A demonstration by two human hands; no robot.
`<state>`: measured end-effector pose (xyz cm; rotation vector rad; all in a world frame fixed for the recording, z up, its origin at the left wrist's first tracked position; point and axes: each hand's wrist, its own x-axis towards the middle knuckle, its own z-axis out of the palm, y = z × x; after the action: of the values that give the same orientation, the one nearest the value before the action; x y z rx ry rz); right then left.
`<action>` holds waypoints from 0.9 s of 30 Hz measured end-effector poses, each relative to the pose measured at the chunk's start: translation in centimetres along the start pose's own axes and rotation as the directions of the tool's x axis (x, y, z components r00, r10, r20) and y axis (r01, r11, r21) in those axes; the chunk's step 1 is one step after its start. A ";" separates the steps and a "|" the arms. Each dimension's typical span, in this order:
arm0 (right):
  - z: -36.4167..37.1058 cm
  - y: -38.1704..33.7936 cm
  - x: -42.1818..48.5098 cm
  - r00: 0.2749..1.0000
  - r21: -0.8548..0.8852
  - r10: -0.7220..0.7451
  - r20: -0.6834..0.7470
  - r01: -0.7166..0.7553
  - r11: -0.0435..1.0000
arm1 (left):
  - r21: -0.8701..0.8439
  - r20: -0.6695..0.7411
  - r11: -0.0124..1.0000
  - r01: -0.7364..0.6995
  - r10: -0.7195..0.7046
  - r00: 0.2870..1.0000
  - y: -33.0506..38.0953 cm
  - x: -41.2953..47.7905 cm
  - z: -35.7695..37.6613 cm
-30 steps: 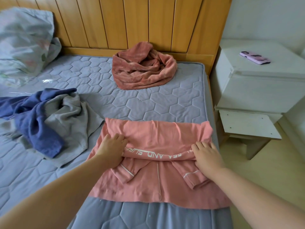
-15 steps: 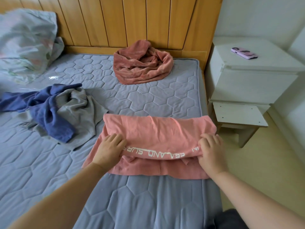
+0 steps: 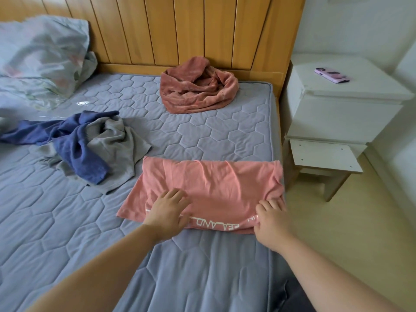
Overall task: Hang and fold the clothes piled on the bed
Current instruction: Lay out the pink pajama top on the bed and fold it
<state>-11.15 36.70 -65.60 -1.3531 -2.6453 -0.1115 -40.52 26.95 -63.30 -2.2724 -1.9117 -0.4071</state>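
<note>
Clothes: a pink shirt lies folded into a wide band on the bed, at the near right edge; white lettering runs along its near hem, partly covered by the hands.
Left hand: lies flat on the near left part of the pink shirt, at about 7 o'clock of the band, fingers spread and nearly straight, pressing the cloth down; its grip is open and closes on nothing.
Right hand: sits at the near right corner of the pink shirt, at about 5 o'clock of the band, fingers bent over the cloth's edge; whether the grip pinches the cloth or only presses it I cannot tell.
Other clothes: a blue garment lies tangled over a grey garment at 10 o'clock from the pink shirt, just beside its far left corner; a crumpled rust-red garment lies at 12 o'clock, well apart, against the wooden headboard.
Pillow: pale, patterned, at the far left by the headboard.
Nightstand: white, to the right of the bed at 2 o'clock, with a pink phone flat on its top.
Floor: pale yellow, right of the bed.
</note>
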 end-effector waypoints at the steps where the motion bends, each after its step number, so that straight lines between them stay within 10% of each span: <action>1: 0.1 -0.1 0.2 0.999 0.049 0.010 -0.044 -0.008 0.999 | -0.026 -0.016 0.999 0.047 -0.047 0.999 1.0 1.5 0.2; 7: 0.7 -0.6 2.2 0.932 0.305 0.347 -0.109 -0.301 0.904 | -0.023 0.272 0.933 0.358 -0.339 0.901 6.3 9.8 3.9; 15: 1.5 0.8 5.1 0.863 0.327 0.494 0.109 -0.500 0.802 | 0.092 0.271 0.908 0.408 -0.417 0.868 6.5 9.7 8.8; 21: 0.3 3.6 9.2 0.626 0.613 0.778 -0.048 -0.597 0.518 | 0.093 0.212 0.911 0.402 -0.413 0.886 6.9 9.6 9.3; 24: -0.2 5.2 11.8 0.581 0.602 0.800 0.148 -0.695 0.393 | 0.092 0.188 0.910 0.405 -0.415 0.890 6.9 9.7 9.5; 27: -1.1 6.5 13.8 0.464 0.797 0.753 0.466 -0.590 -0.130 | 0.084 0.162 0.908 0.410 -0.419 0.894 6.9 9.5 9.7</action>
<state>-13.71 51.38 -62.02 -1.7856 -0.9224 1.2008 -31.18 37.42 -69.25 -1.9136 -2.4755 -0.2044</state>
